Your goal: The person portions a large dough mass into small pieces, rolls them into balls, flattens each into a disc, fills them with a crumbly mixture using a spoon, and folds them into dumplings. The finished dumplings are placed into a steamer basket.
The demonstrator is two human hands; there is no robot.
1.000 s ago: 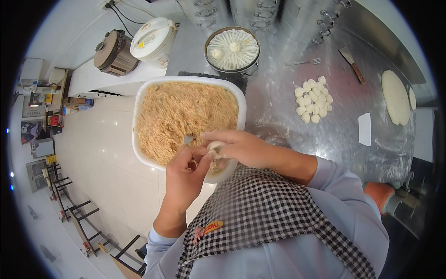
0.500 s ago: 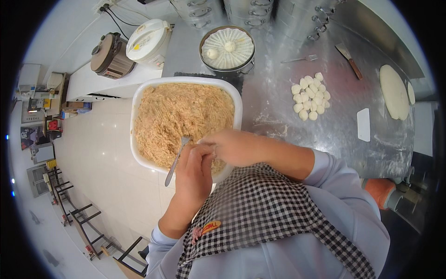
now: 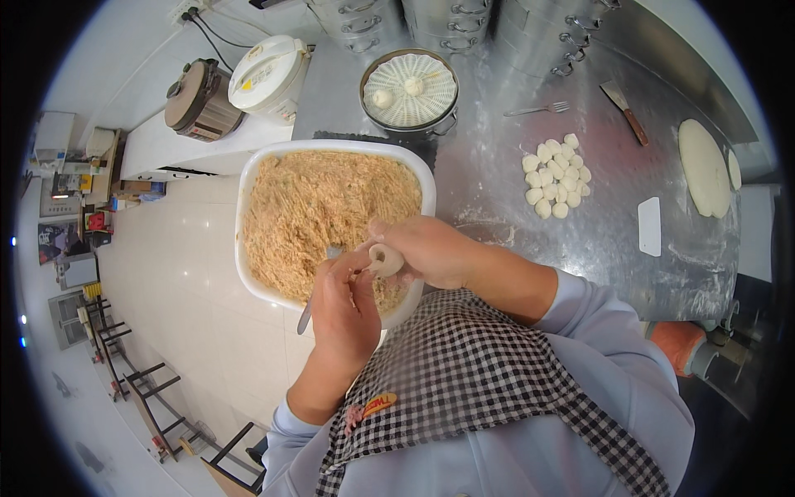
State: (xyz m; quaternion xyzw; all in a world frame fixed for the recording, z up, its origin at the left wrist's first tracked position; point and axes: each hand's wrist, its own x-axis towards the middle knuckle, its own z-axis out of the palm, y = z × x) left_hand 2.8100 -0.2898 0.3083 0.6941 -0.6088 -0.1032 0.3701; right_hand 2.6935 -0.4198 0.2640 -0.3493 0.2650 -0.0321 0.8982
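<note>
Over the near side of a white tub (image 3: 428, 186) heaped with orange-brown minced filling (image 3: 331, 195), both my hands work on a small dough bun (image 3: 385, 260). It is pale and round, with a dark opening in its middle. My left hand (image 3: 344, 302) pinches the dough's edge with bent fingers. My right hand (image 3: 431, 251) cups the bun from the other side, thumb towards the top. A metal utensil (image 3: 305, 318) stands in the filling, leaning on the tub's near edge beside my left hand. Its working end is partly hidden.
Right of the tub, a floury steel table (image 3: 505, 265) holds several dough pieces (image 3: 556, 176), a fork (image 3: 538, 108), a scraper (image 3: 625, 114), a white plastic card (image 3: 649, 225) and a long dough slab (image 3: 704, 168). Behind stands a steamer (image 3: 410, 91) with two buns on a white liner.
My hands have parted slightly and turned, so the dough and its opening now show between them. The rest of the scene shifts only a little with the view.
</note>
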